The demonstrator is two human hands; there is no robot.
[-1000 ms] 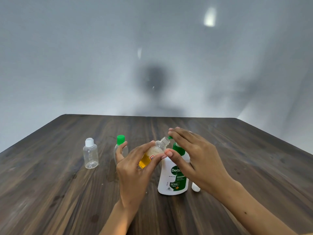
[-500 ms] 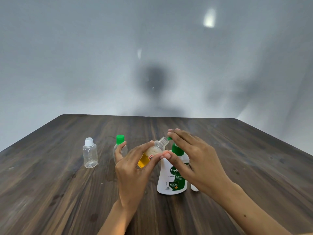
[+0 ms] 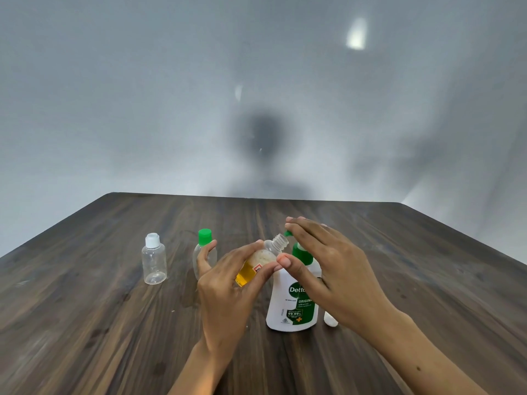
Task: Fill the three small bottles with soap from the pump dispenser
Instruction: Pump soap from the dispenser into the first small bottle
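Note:
My left hand (image 3: 231, 292) grips a small uncapped bottle (image 3: 263, 259), tilted with its open neck up against the green nozzle of the pump dispenser (image 3: 293, 306). Yellow soap sits in the bottle's lower half. My right hand (image 3: 330, 269) rests on the green pump head with straight fingers, the thumb at the collar. The white dispenser stands upright on the table. A clear bottle with a white cap (image 3: 154, 259) stands at the left. A second small bottle with a green cap (image 3: 204, 249) stands behind my left hand, partly hidden.
A dark wooden table (image 3: 85, 323) carries everything. A small white cap (image 3: 330, 320) lies just right of the dispenser, half hidden by my right wrist. A plain grey wall rises behind the far edge.
Both hands, the tilted bottle and the dispenser stay almost where they were. The pump head under my right hand has shifted only slightly.

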